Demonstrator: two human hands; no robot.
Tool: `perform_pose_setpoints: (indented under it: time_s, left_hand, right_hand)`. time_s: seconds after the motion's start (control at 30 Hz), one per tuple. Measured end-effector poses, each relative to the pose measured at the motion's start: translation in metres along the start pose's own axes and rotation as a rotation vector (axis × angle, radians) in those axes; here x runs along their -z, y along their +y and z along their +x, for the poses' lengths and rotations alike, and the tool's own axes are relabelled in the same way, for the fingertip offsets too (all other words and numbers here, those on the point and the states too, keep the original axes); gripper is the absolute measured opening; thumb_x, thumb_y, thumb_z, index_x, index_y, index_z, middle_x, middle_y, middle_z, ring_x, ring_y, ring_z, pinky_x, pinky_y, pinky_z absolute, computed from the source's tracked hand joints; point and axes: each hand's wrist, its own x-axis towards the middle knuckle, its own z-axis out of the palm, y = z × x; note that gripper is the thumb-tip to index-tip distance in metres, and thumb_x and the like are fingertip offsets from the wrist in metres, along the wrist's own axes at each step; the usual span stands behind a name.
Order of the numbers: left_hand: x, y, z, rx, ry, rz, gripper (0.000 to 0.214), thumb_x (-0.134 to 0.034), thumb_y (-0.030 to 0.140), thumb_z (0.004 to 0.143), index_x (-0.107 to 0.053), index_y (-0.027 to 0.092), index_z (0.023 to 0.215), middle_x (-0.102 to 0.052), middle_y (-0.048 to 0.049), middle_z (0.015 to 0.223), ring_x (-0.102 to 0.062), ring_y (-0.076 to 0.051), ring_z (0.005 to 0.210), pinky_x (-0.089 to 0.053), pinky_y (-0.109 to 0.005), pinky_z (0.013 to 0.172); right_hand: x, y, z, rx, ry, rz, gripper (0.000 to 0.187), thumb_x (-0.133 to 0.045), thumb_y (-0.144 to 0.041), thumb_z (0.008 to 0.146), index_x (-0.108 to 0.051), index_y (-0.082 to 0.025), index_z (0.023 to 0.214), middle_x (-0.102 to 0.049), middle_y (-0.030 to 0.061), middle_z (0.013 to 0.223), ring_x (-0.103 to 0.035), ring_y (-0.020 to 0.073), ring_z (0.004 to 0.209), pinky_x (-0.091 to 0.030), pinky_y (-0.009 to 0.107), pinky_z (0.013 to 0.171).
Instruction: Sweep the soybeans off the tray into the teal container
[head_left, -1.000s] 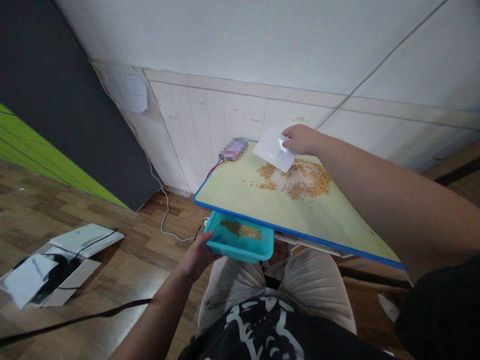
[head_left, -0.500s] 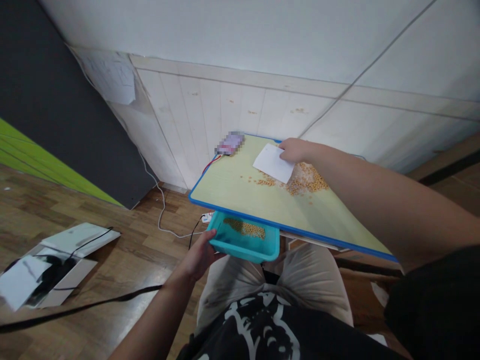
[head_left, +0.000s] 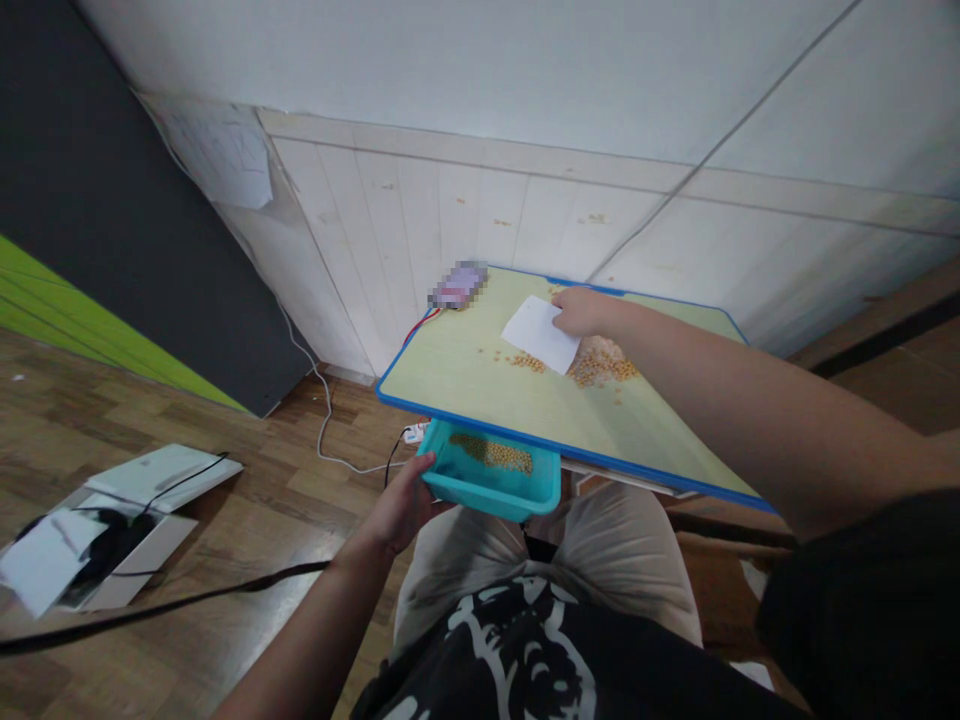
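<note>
One white sheet point(head_left: 536, 335) is pinched along its right edge by the right hand point(head_left: 579, 312), fingers closed, at the loose beans point(head_left: 604, 371) on the bench point(head_left: 450, 370); it looks light and bendy, so an edge grip suits. The left hand point(head_left: 409, 500) curls partly closed, thumb over the left rim of the turquoise tray point(head_left: 487, 497), just below the bench's near edge; the tray is probably light, stiff and slick, the beans hard and prone to roll

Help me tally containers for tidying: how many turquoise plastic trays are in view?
1. The turquoise plastic tray is in the left grip, partly hidden by the near edge of the yellow-topped table, yellow beans inside. Others could be hidden under the table.
</note>
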Motion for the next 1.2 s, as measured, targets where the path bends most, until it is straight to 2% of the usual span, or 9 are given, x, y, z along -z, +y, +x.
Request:
perform_pose_setpoints:
  time_s: [0.27, 0.5, 0.73, 1.2]
  left_hand:
    - [-0.006, 0.0, 0.001, 0.01, -0.018, 0.009, 0.054, -0.063, 0.043, 0.088, -0.062, 0.017, 0.135, -0.078, -0.0141, 0.118, -0.072, -0.033, 0.114, -0.057, -0.048, 0.096]
    - [-0.01, -0.002, 0.003, 0.023, 0.001, 0.004, 0.047, -0.062, 0.041, 0.088, -0.064, 0.018, 0.129, -0.078, -0.0122, 0.119, -0.072, -0.03, 0.113, -0.058, -0.043, 0.091]
    - [-0.014, -0.001, 0.003, 0.02, -0.005, -0.01, 0.05, -0.065, 0.041, 0.087, -0.063, 0.019, 0.132, -0.078, -0.0121, 0.119, -0.072, -0.03, 0.112, -0.058, -0.041, 0.088]
    - [-0.022, 0.004, -0.003, 0.028, 0.044, -0.02, 0.038, -0.057, 0.036, 0.093, -0.063, 0.02, 0.126, -0.079, -0.0095, 0.112, -0.073, -0.024, 0.092, -0.058, -0.036, 0.078]
  right_hand:
    - [-0.003, 0.001, -0.003, 0.047, -0.002, 0.019, 0.044, -0.057, -0.011, 0.088, -0.074, -0.008, 0.129, -0.073, 0.0198, 0.13, -0.069, 0.0267, 0.112, -0.05, 0.028, 0.085]
    - [-0.004, -0.005, -0.013, 0.08, -0.044, 0.06, 0.046, -0.056, -0.007, 0.087, -0.074, -0.008, 0.13, -0.077, 0.0191, 0.123, -0.072, 0.0263, 0.106, -0.051, 0.028, 0.081]
    - [-0.006, -0.009, -0.021, 0.13, -0.044, 0.079, 0.045, -0.056, -0.007, 0.088, -0.075, -0.011, 0.128, -0.077, 0.0168, 0.122, -0.072, 0.0256, 0.103, -0.051, 0.027, 0.077]
    - [-0.005, -0.012, -0.036, 0.161, -0.07, 0.105, 0.045, -0.056, -0.008, 0.086, -0.074, -0.012, 0.127, -0.077, 0.0141, 0.124, -0.072, 0.0236, 0.102, -0.049, 0.025, 0.075]
